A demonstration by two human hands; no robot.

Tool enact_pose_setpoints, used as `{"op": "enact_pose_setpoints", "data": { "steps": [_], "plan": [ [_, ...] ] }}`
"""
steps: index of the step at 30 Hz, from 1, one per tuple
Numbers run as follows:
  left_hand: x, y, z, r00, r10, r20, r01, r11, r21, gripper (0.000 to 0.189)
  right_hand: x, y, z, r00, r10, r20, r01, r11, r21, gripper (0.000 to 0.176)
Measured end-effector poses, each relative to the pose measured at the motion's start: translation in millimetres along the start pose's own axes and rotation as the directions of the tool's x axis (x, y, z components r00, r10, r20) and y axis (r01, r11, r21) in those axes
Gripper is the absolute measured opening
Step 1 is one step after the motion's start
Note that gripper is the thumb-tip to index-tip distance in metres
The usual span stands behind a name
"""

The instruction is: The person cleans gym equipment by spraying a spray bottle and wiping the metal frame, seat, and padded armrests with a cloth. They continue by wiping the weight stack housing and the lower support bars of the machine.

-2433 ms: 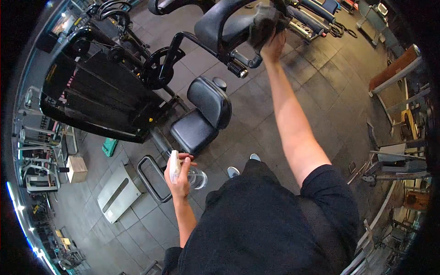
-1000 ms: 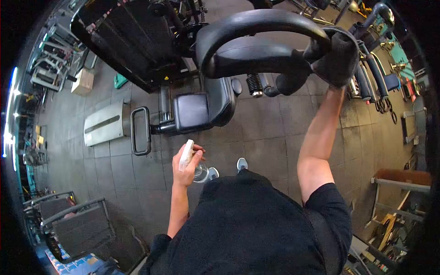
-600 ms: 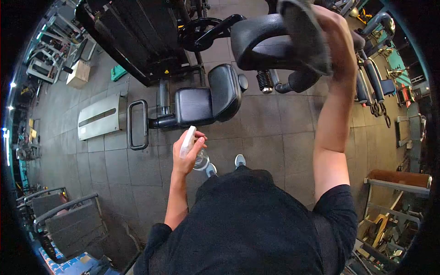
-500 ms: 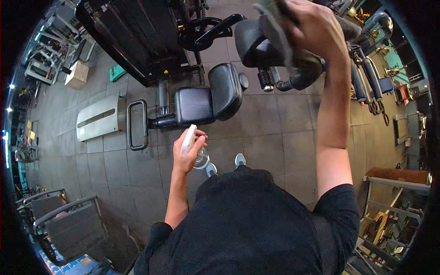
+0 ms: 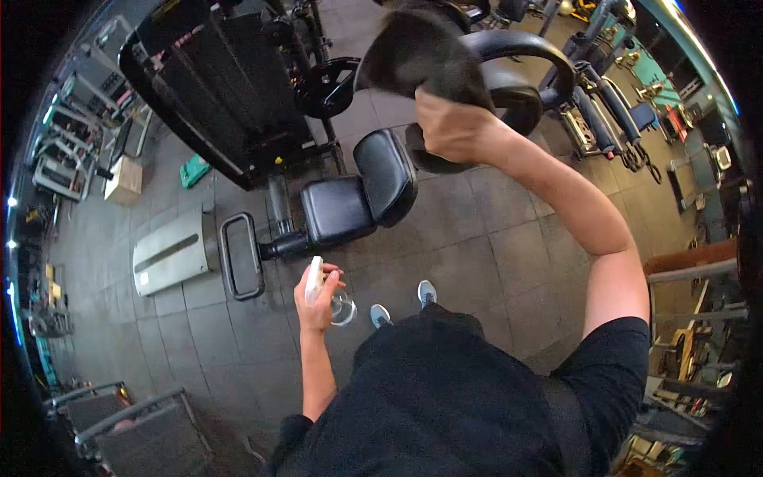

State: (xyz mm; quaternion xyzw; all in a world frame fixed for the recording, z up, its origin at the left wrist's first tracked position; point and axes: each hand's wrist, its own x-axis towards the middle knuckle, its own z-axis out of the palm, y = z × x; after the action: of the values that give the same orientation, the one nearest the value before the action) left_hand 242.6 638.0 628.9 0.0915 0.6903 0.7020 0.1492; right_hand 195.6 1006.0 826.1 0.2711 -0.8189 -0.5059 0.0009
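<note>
My left hand [image 5: 315, 308] is closed around the neck of a spray bottle [image 5: 343, 308] with a white trigger head and a clear body, held low in front of me. My right hand [image 5: 457, 127] reaches far forward and grips a dark cloth [image 5: 421, 56], which is blurred and spread out beyond the fist. The cloth overlaps the black padded upper part of an exercise machine [image 5: 520, 91] and hides some of it. Below and to the left sit the machine's black padded seat [image 5: 338, 211] and backrest [image 5: 385, 175].
A dark weight-stack housing [image 5: 218, 87] rises at upper left. A black looped handle [image 5: 241, 254] and a grey footplate [image 5: 175, 253] lie left of the seat. Frames with reddish padding [image 5: 691, 258] stand at right. A wooden box [image 5: 123, 181] is farther left.
My right hand and the cloth have swept left and slightly down across the padded part. The view has turned a little; my left hand keeps its hold on the spray bottle.
</note>
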Motion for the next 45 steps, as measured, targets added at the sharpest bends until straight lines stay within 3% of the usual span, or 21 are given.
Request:
{"op": "enact_pose_setpoints", "data": {
  "steps": [2,6,9,11,13,15,16,17,19,20,21,23,24,30,33,35,37,39,40,43,45],
  "plan": [
    [2,-7,-8,1.000,0.015,0.002,-0.015,0.999,-0.036,0.021,-13,4,33,0.920,0.000,-0.392,0.006,1.000,0.015,0.034],
    [2,-12,-23,1.000,-0.022,0.015,0.023,0.999,-0.024,0.019,-49,67,23,0.589,0.608,-0.532,-0.372,0.789,0.489,0.024],
    [3,-8,-23,0.996,-0.069,0.049,0.068,0.997,0.021,0.017,-77,93,51,0.492,0.791,-0.365,-0.442,0.587,0.678,0.029],
    [5,-4,-20,0.997,-0.021,0.073,0.020,1.000,0.010,0.016,-92,85,81,0.216,0.927,-0.305,-0.394,0.369,0.842,0.035],
    [5,2,-14,0.996,-0.022,0.089,0.022,1.000,0.003,0.015,-107,82,130,0.149,0.967,-0.204,-0.473,0.251,0.844,0.039],
    [5,5,-4,0.996,-0.002,0.091,0.001,1.000,0.008,0.015,-117,79,164,-0.004,0.998,0.070,-0.416,-0.065,0.907,0.041],
    [3,10,4,0.996,-0.009,0.089,0.008,1.000,0.017,0.015,-126,82,182,0.086,0.988,-0.126,-0.506,0.152,0.849,0.039],
    [1,16,13,0.995,0.005,0.098,-0.010,0.998,0.056,0.015,-135,81,208,0.084,0.990,-0.114,-0.501,0.141,0.854,0.039],
    [-3,23,28,0.994,0.015,0.105,-0.026,0.995,0.100,0.015,-153,72,288,-0.029,0.927,0.374,0.197,-0.361,0.911,0.039],
    [-4,25,38,0.993,0.028,0.113,-0.038,0.996,0.087,0.015,-172,62,406,0.001,0.980,-0.197,-0.490,0.172,0.855,0.043],
    [-7,25,48,0.993,0.035,0.116,-0.044,0.996,0.075,0.015,-167,61,400,0.007,0.981,-0.192,-0.480,0.172,0.860,0.043],
    [-8,21,74,0.995,0.018,0.099,-0.026,0.997,0.075,0.015,-152,60,342,0.033,0.963,0.268,0.335,-0.263,0.905,0.044],
    [-7,17,88,0.993,0.016,0.115,-0.027,0.995,0.095,0.015,-157,53,315,0.125,0.898,0.421,0.462,-0.428,0.776,0.043],
    [19,-5,200,0.987,-0.020,0.157,0.000,0.993,0.122,0.022,-101,-43,249,0.024,0.824,0.566,0.872,-0.294,0.392,0.047],
    [31,-8,276,0.993,-0.055,0.107,0.037,0.986,0.161,0.024,-100,-76,244,0.081,0.775,0.627,0.890,-0.340,0.306,0.052],
    [36,-15,316,0.993,-0.046,0.111,0.029,0.988,0.152,0.024,-126,-121,293,0.337,0.811,0.478,0.923,-0.385,0.004,0.052],
    [41,-15,356,0.991,-0.045,0.122,0.039,0.998,0.051,0.021,-160,-109,296,0.377,0.707,0.598,0.849,-0.523,0.083,0.055],
    [39,-5,388,0.990,-0.108,0.093,0.104,0.994,0.044,0.018,-185,-98,326,0.379,0.313,0.871,0.763,-0.638,-0.103,0.053],
    [40,-3,402,0.984,-0.128,0.123,0.117,0.989,0.093,0.018,-193,-98,342,0.407,0.306,0.861,0.746,-0.655,-0.119,0.053],
    [48,2,435,0.973,-0.165,0.160,0.129,0.968,0.213,0.020,-193,-105,398,0.593,0.397,0.700,0.796,-0.418,-0.437,0.059],
    [54,-7,448,0.974,-0.122,0.192,0.055,0.945,0.321,0.020,-178,-111,399,0.578,0.438,0.688,0.810,-0.408,-0.421,0.061]
  ]
}}
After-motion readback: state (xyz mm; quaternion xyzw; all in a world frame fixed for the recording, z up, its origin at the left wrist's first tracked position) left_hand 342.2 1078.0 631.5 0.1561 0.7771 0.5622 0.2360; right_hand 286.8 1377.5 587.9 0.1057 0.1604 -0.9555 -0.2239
